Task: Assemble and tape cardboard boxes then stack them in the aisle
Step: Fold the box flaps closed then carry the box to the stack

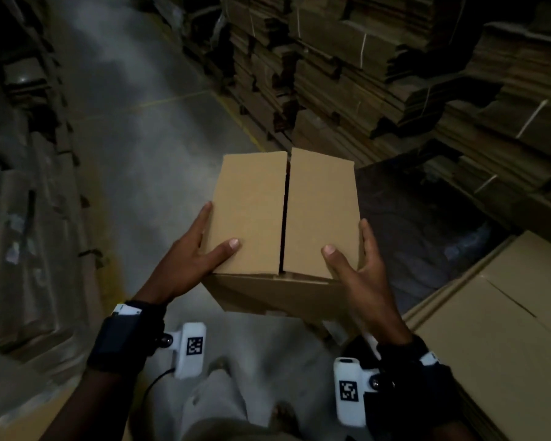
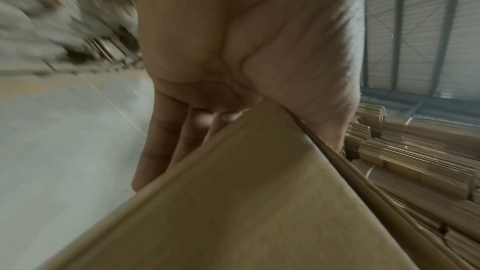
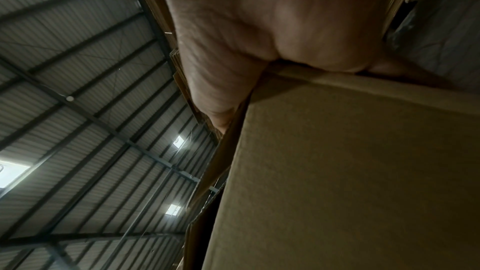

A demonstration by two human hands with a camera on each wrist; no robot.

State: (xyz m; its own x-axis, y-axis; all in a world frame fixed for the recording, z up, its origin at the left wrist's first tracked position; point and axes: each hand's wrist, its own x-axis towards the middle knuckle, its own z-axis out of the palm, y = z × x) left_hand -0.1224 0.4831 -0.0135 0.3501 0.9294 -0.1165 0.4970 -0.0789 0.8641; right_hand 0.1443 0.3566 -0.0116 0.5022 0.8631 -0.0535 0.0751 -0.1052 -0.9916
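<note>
Box (image 1: 287, 218) folded, flaps closed between my fingers (image 1: 204, 214), both hands clasping its sides; seam looks untaped, stacking not yet done.

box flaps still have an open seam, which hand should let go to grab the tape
Hedged: neither is clearly better. Left hand and right hand hold the box symmetrically, thumbs on the flaps, fingers along the sides. No tape roll is visible to favour either side.
</note>
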